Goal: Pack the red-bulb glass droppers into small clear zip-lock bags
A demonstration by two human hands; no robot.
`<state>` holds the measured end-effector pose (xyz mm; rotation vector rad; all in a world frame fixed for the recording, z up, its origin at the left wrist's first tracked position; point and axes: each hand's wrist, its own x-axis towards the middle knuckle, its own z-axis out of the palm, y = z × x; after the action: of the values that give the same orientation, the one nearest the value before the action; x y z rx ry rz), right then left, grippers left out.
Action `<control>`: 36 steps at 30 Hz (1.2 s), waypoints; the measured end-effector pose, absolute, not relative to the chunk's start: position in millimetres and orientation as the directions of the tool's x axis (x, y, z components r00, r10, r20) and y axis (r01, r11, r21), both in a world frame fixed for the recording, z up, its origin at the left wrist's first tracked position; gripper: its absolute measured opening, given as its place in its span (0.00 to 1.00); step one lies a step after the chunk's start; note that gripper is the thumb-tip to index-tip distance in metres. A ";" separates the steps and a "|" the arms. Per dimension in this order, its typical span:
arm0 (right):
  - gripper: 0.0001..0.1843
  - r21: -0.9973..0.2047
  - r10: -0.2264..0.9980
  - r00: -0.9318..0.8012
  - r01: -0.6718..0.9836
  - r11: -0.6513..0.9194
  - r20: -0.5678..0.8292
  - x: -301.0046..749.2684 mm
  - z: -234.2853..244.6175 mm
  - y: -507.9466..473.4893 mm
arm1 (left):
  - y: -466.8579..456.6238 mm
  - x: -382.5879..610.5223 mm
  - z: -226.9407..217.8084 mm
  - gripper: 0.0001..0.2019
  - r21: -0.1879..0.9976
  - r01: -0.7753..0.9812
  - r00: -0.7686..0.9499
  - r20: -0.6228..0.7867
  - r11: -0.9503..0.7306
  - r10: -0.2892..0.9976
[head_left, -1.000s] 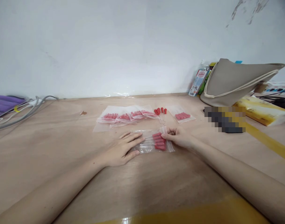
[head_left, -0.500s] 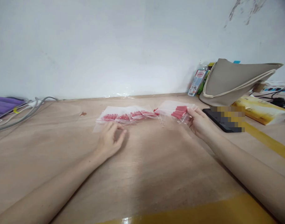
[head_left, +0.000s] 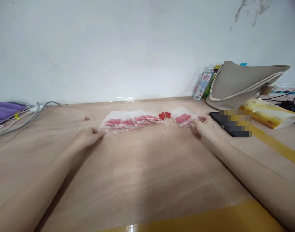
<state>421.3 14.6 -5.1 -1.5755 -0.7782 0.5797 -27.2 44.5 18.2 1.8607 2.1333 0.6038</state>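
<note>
A row of overlapping clear zip bags (head_left: 128,123) with red pieces inside lies on the table. My left hand (head_left: 90,136) is at the row's left end, thumb and fingers closed on a bag's lower left corner. To the right of the row lie several loose droppers (head_left: 164,116) with red bulbs and thin clear tubes. Beyond them a separate zip bag (head_left: 183,118) of red pieces lies flat. My right hand (head_left: 204,127) is by that bag's right edge, fingers slightly apart; whether a fingertip touches the bag is hard to see.
At the right are a black phone-like slab (head_left: 231,125), partly blurred out, a yellow tissue pack (head_left: 270,112), a grey drawstring bag (head_left: 244,83) and a carton (head_left: 202,85). Dark cables (head_left: 290,104) lie behind. A purple padded item (head_left: 7,111) and grey cables (head_left: 28,119) are at the left.
My right hand has lowered its bag of red pieces onto the table, uncovering the droppers. My left hand has moved left, from in front of the row to its left end.
</note>
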 end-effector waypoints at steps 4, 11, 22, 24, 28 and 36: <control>0.20 -0.921 0.699 0.644 0.385 0.057 0.312 427.3 -20.5 17.8 | 35.5 -20.6 33.7 0.15 0.490 0.869 -0.239 0.289 0.071 0.927; 0.08 -0.680 0.767 0.329 0.710 0.183 0.551 410.2 -20.3 11.5 | -6.5 37.5 43.3 0.08 0.073 0.748 0.384 0.764 -0.660 0.519; 0.11 -0.246 0.942 0.108 0.969 -0.028 0.318 383.3 16.6 35.0 | -41.5 80.0 22.5 0.13 0.396 0.232 0.895 0.271 -0.888 0.354; 0.13 -0.274 0.944 0.185 0.956 -0.108 0.274 375.2 22.3 48.4 | -42.0 78.0 22.8 0.15 0.444 0.238 0.880 0.278 -0.864 0.385; 0.19 -0.370 0.949 0.282 0.905 -0.212 0.145 361.5 26.8 73.2 | -42.6 82.5 14.2 0.19 0.386 0.381 0.840 0.234 -0.840 0.489; 0.30 -0.469 0.943 0.333 0.832 -0.296 -0.004 349.6 32.2 91.9 | -41.9 87.2 11.7 0.19 0.277 0.466 0.845 0.142 -0.841 0.515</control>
<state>349.6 91.9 32.2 -2.2200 -1.5686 0.3947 87.2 -41.9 11.7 2.7918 0.7528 0.3096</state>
